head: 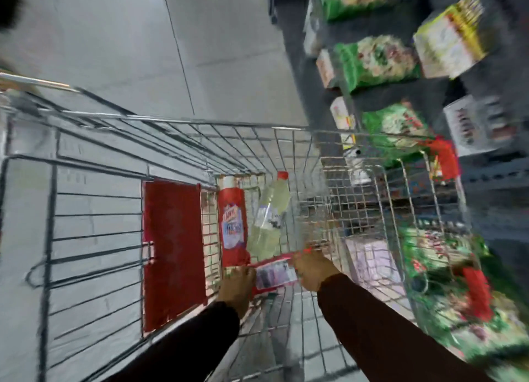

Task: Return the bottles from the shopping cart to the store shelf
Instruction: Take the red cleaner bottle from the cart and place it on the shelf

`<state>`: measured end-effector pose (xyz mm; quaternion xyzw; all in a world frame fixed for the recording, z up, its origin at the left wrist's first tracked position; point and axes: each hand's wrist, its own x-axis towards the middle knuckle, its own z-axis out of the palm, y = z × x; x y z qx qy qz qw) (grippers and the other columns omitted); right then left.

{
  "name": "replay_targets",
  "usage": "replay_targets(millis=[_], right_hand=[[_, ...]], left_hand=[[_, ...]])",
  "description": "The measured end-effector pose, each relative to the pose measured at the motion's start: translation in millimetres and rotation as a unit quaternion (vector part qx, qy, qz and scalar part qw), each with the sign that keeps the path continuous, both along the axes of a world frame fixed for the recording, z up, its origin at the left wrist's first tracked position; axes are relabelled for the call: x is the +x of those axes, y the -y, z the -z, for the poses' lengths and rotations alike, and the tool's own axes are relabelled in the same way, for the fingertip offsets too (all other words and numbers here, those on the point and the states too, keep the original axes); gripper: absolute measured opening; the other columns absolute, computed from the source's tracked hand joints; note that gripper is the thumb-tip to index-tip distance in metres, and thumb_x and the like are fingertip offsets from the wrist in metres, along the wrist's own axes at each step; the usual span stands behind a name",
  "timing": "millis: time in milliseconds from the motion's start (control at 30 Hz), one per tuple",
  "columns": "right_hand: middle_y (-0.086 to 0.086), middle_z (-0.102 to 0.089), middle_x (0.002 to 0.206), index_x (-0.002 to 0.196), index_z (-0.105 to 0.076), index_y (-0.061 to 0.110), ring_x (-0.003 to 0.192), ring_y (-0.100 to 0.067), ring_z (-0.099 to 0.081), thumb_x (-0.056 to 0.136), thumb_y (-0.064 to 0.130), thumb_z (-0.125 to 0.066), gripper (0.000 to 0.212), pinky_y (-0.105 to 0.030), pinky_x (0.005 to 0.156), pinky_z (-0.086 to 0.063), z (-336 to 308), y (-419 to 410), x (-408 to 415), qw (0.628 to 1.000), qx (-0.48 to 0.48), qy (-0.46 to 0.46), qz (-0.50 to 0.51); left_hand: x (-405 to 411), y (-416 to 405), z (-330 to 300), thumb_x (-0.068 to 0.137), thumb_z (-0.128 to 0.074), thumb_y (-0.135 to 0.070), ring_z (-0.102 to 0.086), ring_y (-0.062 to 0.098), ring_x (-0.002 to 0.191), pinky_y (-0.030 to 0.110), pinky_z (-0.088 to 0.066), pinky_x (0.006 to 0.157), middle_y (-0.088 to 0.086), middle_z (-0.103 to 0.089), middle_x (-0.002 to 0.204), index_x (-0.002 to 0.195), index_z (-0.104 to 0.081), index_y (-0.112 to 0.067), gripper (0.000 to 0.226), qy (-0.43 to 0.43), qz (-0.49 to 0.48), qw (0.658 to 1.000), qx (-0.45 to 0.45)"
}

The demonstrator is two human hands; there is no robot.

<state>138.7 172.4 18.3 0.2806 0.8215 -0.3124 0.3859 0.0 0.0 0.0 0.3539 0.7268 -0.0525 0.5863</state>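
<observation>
The picture is blurred by motion. Both my hands reach down into the wire shopping cart (257, 129). My left hand (236, 285) and my right hand (310, 270) grip the two ends of a red bottle with a white label (274, 274) lying crosswise on the cart floor. Beyond it lie a tall red bottle with a blue and white label (232, 224) and a clear bottle of pale yellow liquid with a red cap (270, 212). The store shelf (446, 95) stands to the right of the cart.
Green and white packages (378, 61) and boxes (449, 38) fill the shelf on the right. A red flap (171, 253) hangs on the cart's child seat at the left. Grey tiled floor (114, 38) stretches ahead and to the left.
</observation>
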Motion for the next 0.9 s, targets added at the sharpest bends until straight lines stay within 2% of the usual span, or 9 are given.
replay_targets(millis=[133,233,300,333,467,600,767,833,900], right_hand=[[-0.023,-0.026,0.157,0.152,-0.017,0.006,0.145,-0.040,-0.024,0.090,-0.009,-0.039,0.068,-0.060,0.116,-0.023,7,3,12,0.975,0.108,-0.037,-0.191],[-0.021,-0.020,0.160,0.154,-0.004,0.005,0.147,-0.036,-0.021,0.096,-0.002,-0.040,0.069,-0.061,0.116,-0.022,18,4,17,0.959,0.139,-0.034,-0.246],[-0.022,-0.029,0.154,0.153,0.000,0.006,0.139,-0.038,-0.034,0.095,0.001,-0.045,0.074,-0.060,0.109,-0.033,27,4,19,0.945,0.174,-0.044,-0.273],[-0.022,-0.036,0.149,0.153,0.001,0.006,0.131,-0.038,-0.040,0.092,0.001,-0.048,0.078,-0.058,0.102,-0.039,26,3,17,0.939,0.186,-0.047,-0.286],[-0.017,-0.050,0.124,0.152,-0.014,0.012,0.114,-0.034,-0.048,0.082,0.005,-0.065,0.087,-0.054,0.089,-0.045,14,-7,6,0.925,0.214,-0.063,-0.309],[-0.010,-0.057,0.109,0.135,-0.035,0.017,0.099,-0.026,-0.054,0.070,0.018,-0.073,0.075,-0.044,0.083,-0.049,-17,-17,3,0.963,0.125,-0.050,-0.233],[0.000,-0.068,0.084,0.099,-0.048,0.026,0.071,-0.026,-0.065,0.046,0.035,-0.075,0.061,-0.025,0.054,-0.041,-108,-36,12,0.999,-0.029,-0.028,-0.034],[-0.006,-0.072,0.079,0.096,-0.053,0.025,0.065,-0.028,-0.069,0.049,0.033,-0.077,0.053,-0.025,0.050,-0.044,-159,-43,24,0.994,-0.077,-0.057,0.055],[-0.006,-0.071,0.075,0.094,-0.055,0.021,0.055,-0.017,-0.067,0.049,0.035,-0.077,0.052,-0.025,0.047,-0.047,-215,-37,50,0.971,-0.099,-0.131,0.171]], left_hand=[[7,-3,22,0.067,-0.061,-0.007,-0.065,0.033,0.059,0.042,-0.056,0.048,0.017,-0.068,0.090,0.113,-0.064,-0.006,0.046,-0.067,-0.005,0.997,0.037],[9,-5,19,0.066,-0.077,-0.004,-0.068,0.035,0.078,0.045,-0.060,0.060,0.019,-0.059,0.131,0.136,-0.052,-0.006,0.074,-0.185,0.241,0.943,0.134],[2,-3,34,0.084,-0.061,-0.003,-0.064,0.038,0.102,0.047,-0.058,0.083,0.014,-0.031,0.155,0.151,-0.019,-0.013,0.080,-0.123,0.222,0.953,0.164],[-4,-7,32,0.087,-0.059,-0.009,-0.064,0.035,0.105,0.046,-0.056,0.087,0.010,-0.032,0.155,0.151,-0.014,-0.018,0.079,-0.069,0.188,0.970,0.139],[-27,-28,16,0.068,-0.073,-0.054,-0.071,0.013,0.093,0.038,-0.059,0.087,-0.007,-0.071,0.112,0.123,-0.048,-0.033,0.064,0.076,-0.003,0.996,0.047],[-41,-57,-14,0.082,-0.066,-0.050,-0.070,0.019,0.093,0.032,-0.057,0.088,0.003,-0.074,0.106,0.110,-0.070,-0.016,0.045,0.121,-0.091,0.987,-0.056],[-93,-86,-95,0.086,-0.066,-0.029,-0.055,0.004,0.060,0.016,-0.040,0.053,-0.006,-0.068,0.081,0.108,-0.073,-0.019,0.026,0.162,-0.150,0.970,-0.104],[-119,-100,-142,0.089,-0.063,-0.022,-0.068,0.008,0.068,0.022,-0.056,0.063,-0.003,-0.076,0.087,0.124,-0.065,-0.008,0.038,0.238,-0.211,0.946,-0.070],[-122,-106,-199,0.082,-0.069,-0.026,-0.071,0.021,0.088,0.040,-0.056,0.090,0.010,-0.074,0.106,0.124,-0.063,-0.001,0.049,0.344,-0.308,0.887,-0.003]])
